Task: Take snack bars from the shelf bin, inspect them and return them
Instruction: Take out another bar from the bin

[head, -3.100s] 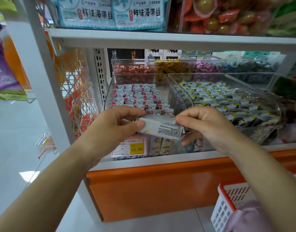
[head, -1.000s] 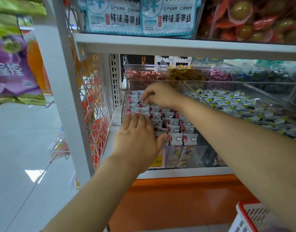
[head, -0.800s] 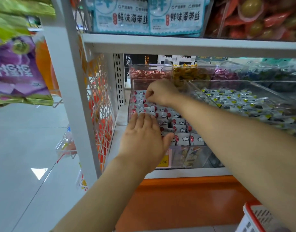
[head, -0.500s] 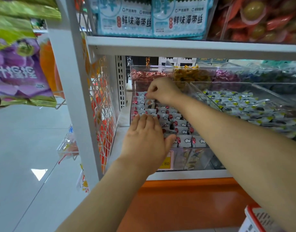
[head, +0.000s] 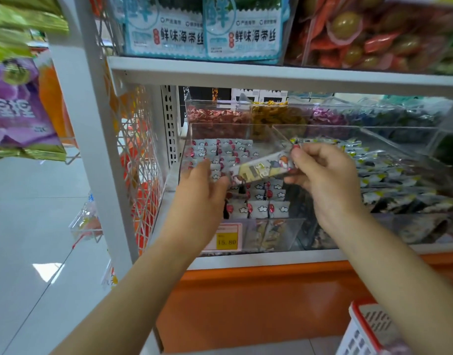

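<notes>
Snack bar [head: 261, 170] pinched by right hand [head: 328, 180] above shelf bin [head: 185, 149]; left hand [head: 199, 190] beside other end, fingers straight, gripping nothing.

1. Bar [head: 261, 170]: pale wrapper, yellow patch, red-and-orange cartoon print.
2. Bin [head: 220, 125]: clear.
3. Bars [head: 257, 209] inside: white ends, small cloud marks, red dots.
4. Tag [head: 226, 241]: yellow, dark digits, on a red-edged white card.
5. Shelf [head: 246, 73]: white; base [head: 246, 303]: orange.
6. Mesh [head: 143, 149]: white lattice, orange showing through.
7. Packs [head: 399, 180] at right: black and white, yellow corners.
8. Sweets [head: 215, 116] at back: red, then gold, purple, blue.
9. Pouches [head: 202, 29] above: pale blue and white, dark characters, red seals.
10. Bag [head: 15, 106] at left: purple, white lettering, green edge.
11. Basket [head: 355, 338]: white, red rim.
12. Floor [head: 28, 226]: pale grey, glossy.
</notes>
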Demonstrator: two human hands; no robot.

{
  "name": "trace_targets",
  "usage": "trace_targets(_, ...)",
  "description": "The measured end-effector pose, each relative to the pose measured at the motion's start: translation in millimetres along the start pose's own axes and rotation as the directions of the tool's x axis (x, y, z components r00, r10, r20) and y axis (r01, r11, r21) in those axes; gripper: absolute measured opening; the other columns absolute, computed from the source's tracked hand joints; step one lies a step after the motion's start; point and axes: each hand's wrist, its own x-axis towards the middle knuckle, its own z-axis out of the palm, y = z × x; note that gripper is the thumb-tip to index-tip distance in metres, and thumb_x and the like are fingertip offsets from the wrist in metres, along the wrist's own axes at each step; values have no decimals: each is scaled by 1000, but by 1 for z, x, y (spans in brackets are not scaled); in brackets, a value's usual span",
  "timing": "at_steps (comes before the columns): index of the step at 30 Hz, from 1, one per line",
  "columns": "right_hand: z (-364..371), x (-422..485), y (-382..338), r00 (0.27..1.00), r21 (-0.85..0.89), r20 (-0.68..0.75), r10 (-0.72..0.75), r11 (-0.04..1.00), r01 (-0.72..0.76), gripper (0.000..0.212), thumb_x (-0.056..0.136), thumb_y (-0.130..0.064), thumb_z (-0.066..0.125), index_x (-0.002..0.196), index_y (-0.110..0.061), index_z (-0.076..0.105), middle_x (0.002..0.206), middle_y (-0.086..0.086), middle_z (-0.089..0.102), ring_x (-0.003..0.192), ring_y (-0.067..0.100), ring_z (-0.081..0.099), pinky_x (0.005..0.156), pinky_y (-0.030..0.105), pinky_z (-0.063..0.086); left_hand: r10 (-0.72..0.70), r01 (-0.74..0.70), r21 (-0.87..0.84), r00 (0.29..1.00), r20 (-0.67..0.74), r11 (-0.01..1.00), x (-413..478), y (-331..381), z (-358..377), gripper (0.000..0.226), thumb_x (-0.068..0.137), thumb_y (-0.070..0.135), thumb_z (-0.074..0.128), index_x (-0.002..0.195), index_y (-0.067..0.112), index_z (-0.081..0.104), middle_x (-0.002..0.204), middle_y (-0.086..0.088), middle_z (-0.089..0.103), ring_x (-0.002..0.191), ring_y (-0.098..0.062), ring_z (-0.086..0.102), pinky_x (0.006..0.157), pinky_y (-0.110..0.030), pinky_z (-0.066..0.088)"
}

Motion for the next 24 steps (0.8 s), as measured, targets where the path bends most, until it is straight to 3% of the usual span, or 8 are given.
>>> trace_targets(2,-8,-12,-1,997,113,13,71,991,-72,12,91,-6,56,81,-8,62,74,4,64,57,8,62,53,20,53,-25,29,-120,999,30,992,-3,4,0,27,98,28,42,119,19,57,97,2,62,88,-13,59,77,-29,48)
trace_targets(5,-14,-21,-2,988,243,35,152,957,-156,14,90,-4,56,78,-5,63,69,2,64,55,7,61,53,19,52,-19,18,-210,1000,-1,978,-6,8,0,23,97,26,44,78,32,56,86,-10,66,77,-20,60,60,-19,46)
trace_targets(7,-15,-24,-3,981,303,51,187,933,-194,14,89,-4,55,78,-5,63,67,1,65,55,8,61,52,19,52,-63,68,-296,998,26,953,-6,9,0,21,97,26,45,84,24,62,87,-9,67,75,-17,63,58,-10,49)
trace_targets(10,-20,-23,-5,965,400,109,240,878,-263,11,87,-1,54,81,-3,63,68,2,70,55,8,62,53,20,53,-154,183,-465,983,99,866,-5,9,3,21,96,25,47,95,12,63,90,-13,66,77,-22,67,64,-26,58)
trace_targets(13,-24,-22,-5,936,425,210,283,836,-348,14,83,5,55,91,-1,65,74,4,70,58,9,64,55,20,54,-204,259,-614,966,161,746,-5,10,3,22,95,26,48,100,8,60,87,-10,62,67,-15,64,55,-22,53)
trace_targets(17,-25,-22,-1,909,381,270,318,832,-404,34,81,9,56,114,3,59,85,11,61,61,11,65,55,20,53,-276,305,-727,947,164,615,-3,9,0,15,93,23,52,87,10,59,68,-3,54,53,-9,54,49,-18,49)
trace_targets(21,-25,-21,-1,901,449,285,328,784,-428,29,81,11,54,108,1,61,82,10,63,61,12,67,57,19,54,-326,370,-820,915,239,437,-1,8,-1,16,89,17,56,75,10,59,55,2,52,49,-5,49,47,-13,48)
trace_targets(24,-25,-19,0,888,538,287,360,707,-460,29,81,11,53,105,0,61,84,11,64,61,13,67,56,19,54,-291,386,-860,910,296,335,0,9,-1,8,86,9,55,83,5,61,61,0,54,49,-4,51,49,-12,49)
